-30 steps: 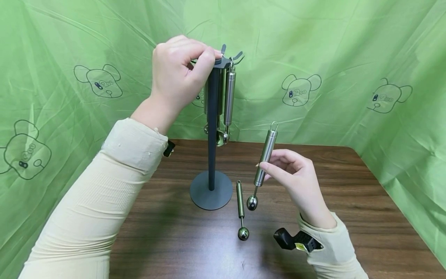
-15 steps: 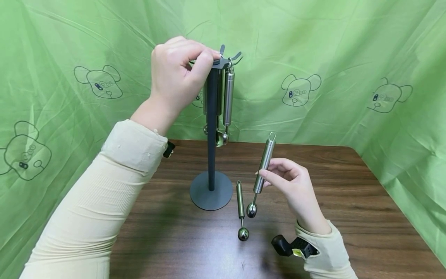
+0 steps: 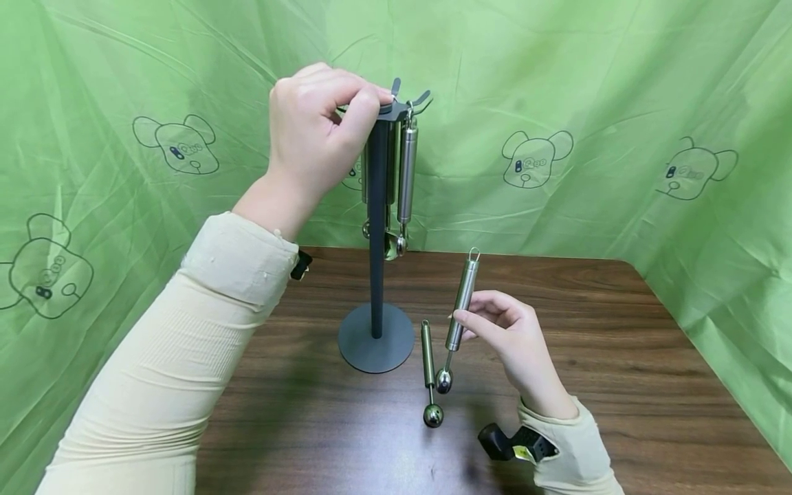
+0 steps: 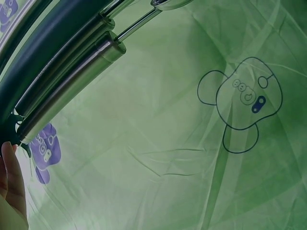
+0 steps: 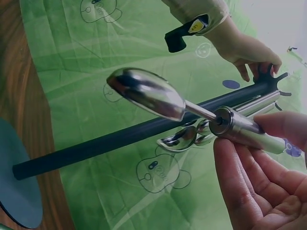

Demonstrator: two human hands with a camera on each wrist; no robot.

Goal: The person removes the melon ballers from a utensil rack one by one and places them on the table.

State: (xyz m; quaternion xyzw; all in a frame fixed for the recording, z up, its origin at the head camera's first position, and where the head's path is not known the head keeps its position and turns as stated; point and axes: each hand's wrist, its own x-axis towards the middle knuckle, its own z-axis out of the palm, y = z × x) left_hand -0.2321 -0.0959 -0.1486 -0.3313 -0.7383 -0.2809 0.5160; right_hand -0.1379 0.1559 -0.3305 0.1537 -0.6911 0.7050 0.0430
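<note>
My left hand (image 3: 324, 124) pinches the top of a dark grey hanging stand (image 3: 376, 227), whose round base rests on the table. My right hand (image 3: 504, 337) holds a steel melon baller (image 3: 461, 302) by its handle, between thumb and fingers. Its oval scoop (image 5: 146, 93) points down in the head view, low over the table; contact with the wood cannot be told. Just left of it lies a smaller melon baller (image 3: 428, 357) with a round scoop. Several steel-handled utensils (image 3: 407, 175) hang from the stand's hooks, partly hidden behind its post.
The dark wood table (image 3: 619, 357) spreads out to the right of the stand. A green curtain (image 3: 470, 62) with bear drawings encloses the back and sides. Bent hooks (image 3: 422, 100) stick out at the stand's top.
My right hand has come down and left with the melon baller, bringing its scoop nearer to the small one on the table. The left hand keeps its place on the stand.
</note>
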